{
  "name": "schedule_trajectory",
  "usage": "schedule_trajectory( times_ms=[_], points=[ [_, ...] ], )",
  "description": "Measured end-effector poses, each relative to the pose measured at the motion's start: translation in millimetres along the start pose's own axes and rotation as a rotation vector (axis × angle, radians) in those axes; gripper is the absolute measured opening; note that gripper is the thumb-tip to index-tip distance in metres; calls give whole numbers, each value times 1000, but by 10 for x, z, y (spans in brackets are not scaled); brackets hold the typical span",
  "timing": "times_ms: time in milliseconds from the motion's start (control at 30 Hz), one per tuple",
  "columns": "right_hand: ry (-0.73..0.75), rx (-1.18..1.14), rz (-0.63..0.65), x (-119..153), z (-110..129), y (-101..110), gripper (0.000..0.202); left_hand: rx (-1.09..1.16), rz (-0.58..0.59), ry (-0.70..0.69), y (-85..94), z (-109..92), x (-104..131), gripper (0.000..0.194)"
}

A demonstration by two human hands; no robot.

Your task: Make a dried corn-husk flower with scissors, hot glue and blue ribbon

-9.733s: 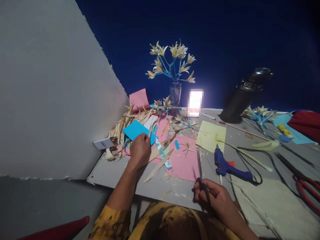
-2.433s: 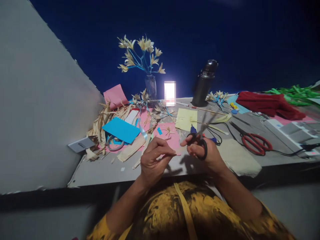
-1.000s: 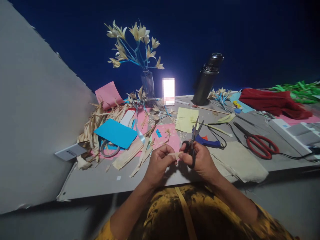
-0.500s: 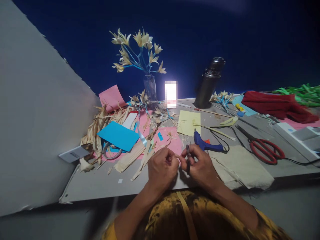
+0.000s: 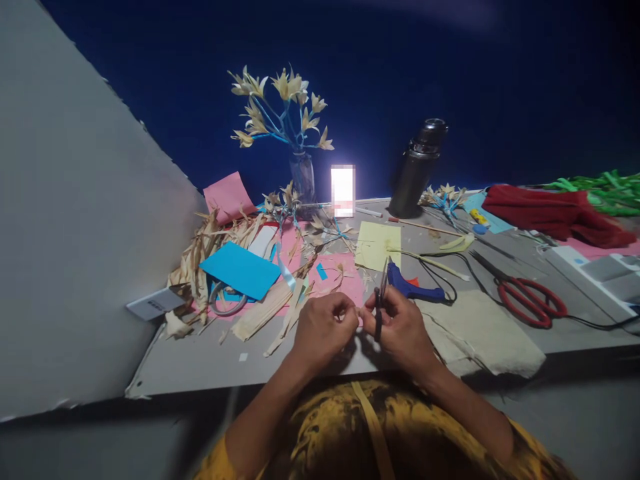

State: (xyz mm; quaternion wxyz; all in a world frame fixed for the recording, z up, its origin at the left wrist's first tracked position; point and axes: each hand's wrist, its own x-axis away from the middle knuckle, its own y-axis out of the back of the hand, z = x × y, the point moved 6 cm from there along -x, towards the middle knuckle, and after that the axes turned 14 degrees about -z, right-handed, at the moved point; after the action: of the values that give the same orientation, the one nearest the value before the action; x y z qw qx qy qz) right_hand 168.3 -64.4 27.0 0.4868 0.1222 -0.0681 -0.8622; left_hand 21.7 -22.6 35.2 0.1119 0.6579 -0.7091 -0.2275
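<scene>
Left hand: the grip is closed at the fingertips, and a small pale piece appears to be pinched there; it is mostly hidden.
Right hand: by this grip the black-handled scissors are held, with the blades pointed to the far side.
Pale piece: it is located between the two hands, at the fingertips, to the left of the scissors.
Glue gun: the blue glue gun is laid just beyond the right hand, near the yellow paper.
Left part: the blue sheet and dry husks are spread on the table.
Right part: the red-handled scissors are placed beyond the pale cloth.
Far side: the flowers are held in a glass vase, left of the dark flask.
</scene>
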Motion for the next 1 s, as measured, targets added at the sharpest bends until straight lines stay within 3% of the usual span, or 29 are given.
schedule_trajectory(
  times_ms=[167, 267, 400, 467, 667, 733, 833, 933, 1000],
  points=[
    [-29, -3, -28, 22, -55, -1, 18, -339, -112, -162, -43, -29, 55, 14],
    [-33, -14, -51, 17, -79, 30, 13, -252, -105, -80, 28, 76, 35, 19],
    [-27, -30, -47, 9, -81, 58, 13, 6, 37, 66, 5, 161, 24, 20],
    [-27, -36, -28, 21, -82, 38, 13, -51, 48, 89, -29, 158, 33, 14],
    [-65, -84, -43, 55, -106, -10, 15, -303, -74, 13, 20, 117, 29, 16],
    [-104, -112, -79, 24, -136, 20, 18, -208, -105, 90, 94, 211, 18, 14],
    [-210, -198, -151, -44, -234, 65, 27, 190, -136, 331, 136, 390, 36, 9],
    [-307, -340, -178, -71, -333, 9, 32, 636, -23, 515, -61, 384, 113, 20],
    [-363, -421, -156, -55, -364, -74, 35, 766, 34, 541, -212, 300, 151, 29]
  ],
)
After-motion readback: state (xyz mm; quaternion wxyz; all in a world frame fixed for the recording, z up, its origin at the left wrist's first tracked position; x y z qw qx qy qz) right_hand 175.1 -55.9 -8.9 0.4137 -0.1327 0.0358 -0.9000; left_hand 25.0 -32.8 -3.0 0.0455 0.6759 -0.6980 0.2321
